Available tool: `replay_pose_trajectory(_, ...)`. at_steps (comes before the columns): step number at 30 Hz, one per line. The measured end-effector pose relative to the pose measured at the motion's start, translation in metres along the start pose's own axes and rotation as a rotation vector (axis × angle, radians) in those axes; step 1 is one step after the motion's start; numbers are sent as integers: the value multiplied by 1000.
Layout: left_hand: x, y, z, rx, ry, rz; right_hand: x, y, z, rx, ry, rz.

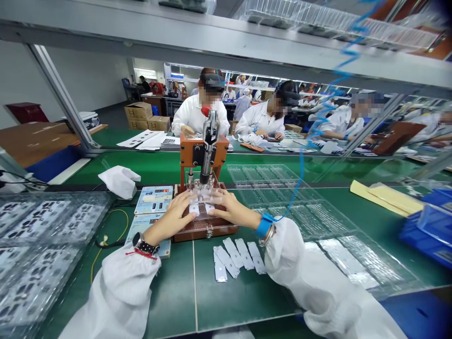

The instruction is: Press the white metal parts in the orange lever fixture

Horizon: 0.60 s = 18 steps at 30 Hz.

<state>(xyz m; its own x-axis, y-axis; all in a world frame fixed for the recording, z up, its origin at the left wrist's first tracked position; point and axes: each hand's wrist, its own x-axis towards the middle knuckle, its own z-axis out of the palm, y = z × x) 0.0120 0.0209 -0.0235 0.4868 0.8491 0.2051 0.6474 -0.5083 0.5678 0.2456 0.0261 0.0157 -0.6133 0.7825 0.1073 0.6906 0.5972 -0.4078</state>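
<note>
A brown press fixture (208, 228) with an orange frame and a red-tipped toggle lever (209, 141) stands in front of me. My left hand (178, 213) rests at its left side, fingers stretched forward and thumb apart. My right hand (231, 208) mirrors it on the right, fingers also extended. Between the thumbs, small white plates (194, 209) lie in the fixture, under or beside a clear block (205, 194). The fingertips reach that block; whether they press on it I cannot tell. Several loose white plates (231, 256) lie fanned out on the green mat near my right forearm.
Two light-blue meter boxes (153, 200) stand left of the fixture. Trays of printed parts (42, 249) fill the far left. Clear blister trays (314, 219) spread rightward, with blue bins (429, 230) beyond. A blue coiled cord (301, 165) runs to my right wrist strap. Co-workers (199, 113) sit opposite.
</note>
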Motion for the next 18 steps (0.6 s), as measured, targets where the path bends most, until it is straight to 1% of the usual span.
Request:
replay_pose_trajectory(3, 1, 1, 1, -12, 24, -3, -3, 0, 4, 14, 13, 40)
replay_pose_trajectory(5, 3, 4, -1, -10, 41, 8, -3, -1, 5, 19, 13, 49)
replay_pose_trajectory(8, 9, 13, -8, -2, 39, 29, -2, -6, 2, 16, 2, 66)
replay_pose_trajectory(11, 17, 19, -16, 21, 9, 0, 0, -11, -4, -11, -30, 80)
replay_pose_trajectory(14, 21, 18, -19, 52, 4, -34, 1, -13, -6, -61, -70, 78)
replay_pose_trajectory(18, 15, 11, -15, 40, -34, 1, 1, -14, -4, -92, -73, 76)
